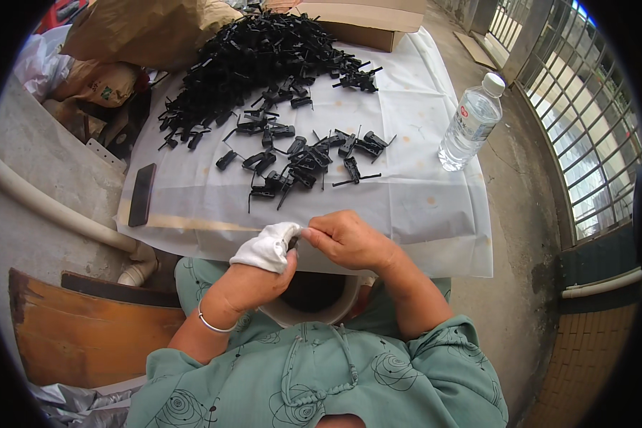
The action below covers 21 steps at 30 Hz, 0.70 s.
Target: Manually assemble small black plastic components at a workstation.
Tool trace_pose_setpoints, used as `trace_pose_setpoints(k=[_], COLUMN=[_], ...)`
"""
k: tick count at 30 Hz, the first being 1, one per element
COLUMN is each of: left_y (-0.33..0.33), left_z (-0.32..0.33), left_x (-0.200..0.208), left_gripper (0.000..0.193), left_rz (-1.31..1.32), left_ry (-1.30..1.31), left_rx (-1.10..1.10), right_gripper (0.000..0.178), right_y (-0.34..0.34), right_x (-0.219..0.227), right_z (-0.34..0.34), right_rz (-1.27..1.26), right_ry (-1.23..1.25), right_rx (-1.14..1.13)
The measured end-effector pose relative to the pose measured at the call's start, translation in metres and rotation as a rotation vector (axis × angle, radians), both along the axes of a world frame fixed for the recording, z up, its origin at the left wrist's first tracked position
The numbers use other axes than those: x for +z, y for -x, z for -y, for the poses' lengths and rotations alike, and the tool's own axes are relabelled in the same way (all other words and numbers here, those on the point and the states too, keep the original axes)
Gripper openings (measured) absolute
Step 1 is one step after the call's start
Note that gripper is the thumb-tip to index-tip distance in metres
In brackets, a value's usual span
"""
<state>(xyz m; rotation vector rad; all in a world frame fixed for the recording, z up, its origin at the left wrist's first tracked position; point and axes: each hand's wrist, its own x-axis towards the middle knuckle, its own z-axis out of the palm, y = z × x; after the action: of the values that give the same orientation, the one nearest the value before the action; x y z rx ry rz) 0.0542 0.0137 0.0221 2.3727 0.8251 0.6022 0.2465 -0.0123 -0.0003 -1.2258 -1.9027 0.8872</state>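
Observation:
Over the front edge of the table, my two hands meet above my lap. A white cloth or glove (pixel 267 247) covers the fingers of my left hand (pixel 264 271). Between its thumb and the cloth a small dark part (pixel 292 243) shows, mostly hidden. My right hand (pixel 353 242) is closed, thumb and forefinger pinched together right beside that part; what they grip is hidden. Just beyond my hands lie several loose black plastic clip-like parts (pixel 303 165) with thin arms, and behind them rises a large heap of the same black parts (pixel 257 60).
A white plastic sheet (pixel 399 214) covers the table. A water bottle (pixel 471 121) stands at right, a phone (pixel 142 195) lies at left. Behind are a brown paper bag (pixel 132 32) and a cardboard box (pixel 367 32). A white bucket (pixel 339 314) sits between my knees.

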Motion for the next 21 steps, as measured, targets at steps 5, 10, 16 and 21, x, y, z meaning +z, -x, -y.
trace_pose_setpoints(k=[5, 10, 16, 21], left_y=[0.004, -0.011, -0.003, -0.005], left_z=[-0.007, -0.008, -0.012, -0.009], left_x=[0.009, 0.001, 0.0, -0.002], left_gripper=[0.024, 0.017, 0.019, 0.026], left_rz=[-0.094, 0.237, -0.048, 0.228], left_ry=[-0.067, -0.188, -0.272, -0.233], left_rx=[0.001, 0.127, -0.083, 0.226], right_gripper=[0.016, 0.01, 0.011, 0.009], right_y=[-0.052, -0.026, -0.007, 0.005], right_x=[-0.016, -0.006, 0.0, 0.003], right_z=[-0.01, -0.003, 0.007, 0.013], right_rz=[0.514, 0.509, 0.489, 0.533], right_ry=[-0.201, -0.331, -0.492, -0.553], right_rx=[-0.857, -0.47, -0.33, -0.213])
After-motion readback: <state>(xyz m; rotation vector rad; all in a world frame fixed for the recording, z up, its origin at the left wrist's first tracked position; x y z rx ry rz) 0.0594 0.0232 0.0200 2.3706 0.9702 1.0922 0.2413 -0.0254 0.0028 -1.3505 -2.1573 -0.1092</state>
